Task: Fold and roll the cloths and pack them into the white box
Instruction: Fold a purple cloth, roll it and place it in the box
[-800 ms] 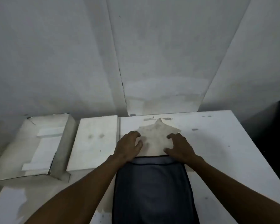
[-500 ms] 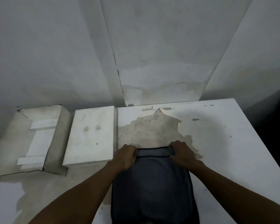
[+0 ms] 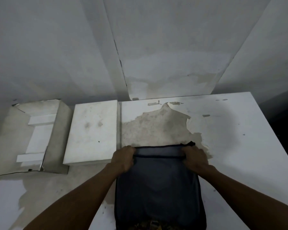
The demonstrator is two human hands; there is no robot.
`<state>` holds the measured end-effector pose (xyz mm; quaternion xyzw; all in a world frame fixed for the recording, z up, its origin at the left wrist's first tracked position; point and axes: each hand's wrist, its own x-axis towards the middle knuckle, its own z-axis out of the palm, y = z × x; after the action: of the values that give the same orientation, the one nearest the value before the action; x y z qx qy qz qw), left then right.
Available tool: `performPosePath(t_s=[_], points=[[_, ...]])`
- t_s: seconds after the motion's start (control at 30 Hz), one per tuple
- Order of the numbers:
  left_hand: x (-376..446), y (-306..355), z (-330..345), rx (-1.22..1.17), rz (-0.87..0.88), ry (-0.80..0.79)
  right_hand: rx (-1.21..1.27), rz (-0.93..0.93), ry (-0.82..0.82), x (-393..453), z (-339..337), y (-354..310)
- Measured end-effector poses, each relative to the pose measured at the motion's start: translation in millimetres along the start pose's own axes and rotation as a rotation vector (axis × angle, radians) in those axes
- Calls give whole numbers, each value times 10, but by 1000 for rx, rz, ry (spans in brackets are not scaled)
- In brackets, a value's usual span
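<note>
Both hands have come back from the bare patch at 12 o'clock and now grip the far edge of the dark cloth (image 3: 158,185): left hand (image 3: 123,159) curled on its 10 o'clock corner, right hand (image 3: 195,157) on the 2 o'clock corner. That edge looks turned over into a narrow band, so rolling has probably begun, though the dim light makes this uncertain. The cloth lies flat on the surface (image 3: 239,146); the white box (image 3: 35,138) sits open at 9 o'clock, its lid (image 3: 91,131) just beside it.

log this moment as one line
step: rolling | left hand: grips dark cloth far edge | right hand: same | white box: left, open
</note>
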<state>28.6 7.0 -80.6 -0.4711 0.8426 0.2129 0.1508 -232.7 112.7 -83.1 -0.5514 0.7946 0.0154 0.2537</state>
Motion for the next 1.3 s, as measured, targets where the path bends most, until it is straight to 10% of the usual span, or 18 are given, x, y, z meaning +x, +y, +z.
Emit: performPosePath(t_s=[1.3], points=[[-1014,-344,472,-281,140,74,392,-185,14,-1112,497,296]])
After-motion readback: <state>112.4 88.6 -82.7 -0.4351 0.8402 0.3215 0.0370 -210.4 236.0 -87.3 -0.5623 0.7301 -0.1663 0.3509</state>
